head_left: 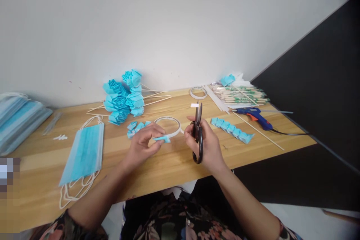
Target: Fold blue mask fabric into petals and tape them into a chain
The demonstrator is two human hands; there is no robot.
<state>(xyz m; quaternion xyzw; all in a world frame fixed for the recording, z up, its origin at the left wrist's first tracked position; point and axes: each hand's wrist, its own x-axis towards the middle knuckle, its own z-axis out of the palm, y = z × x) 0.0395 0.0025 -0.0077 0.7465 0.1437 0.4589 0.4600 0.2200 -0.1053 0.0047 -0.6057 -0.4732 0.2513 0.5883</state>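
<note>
My left hand [146, 138] pinches a small folded piece of blue mask fabric [162, 139] between thumb and fingers. My right hand [206, 144] is closed around black-handled scissors [199, 135], whose blades point up and away from me. A small white piece of tape [194, 105] shows at the blade tips. Between the hands is a roll of white tape [179, 129]; a pale bit of it reaches toward my right fingertips. Whether the roll rests on the table or is held, I cannot tell. Folded blue pieces [137, 127] lie just behind my left hand.
Blue fabric flowers on sticks [118, 97] lie at the back. Masks [84, 153] are at left, with a larger stack [22, 120] beyond. At right are a folded blue strip [232, 130], a blue glue gun [257, 116], bundled sticks [239, 94] and another tape roll [198, 96].
</note>
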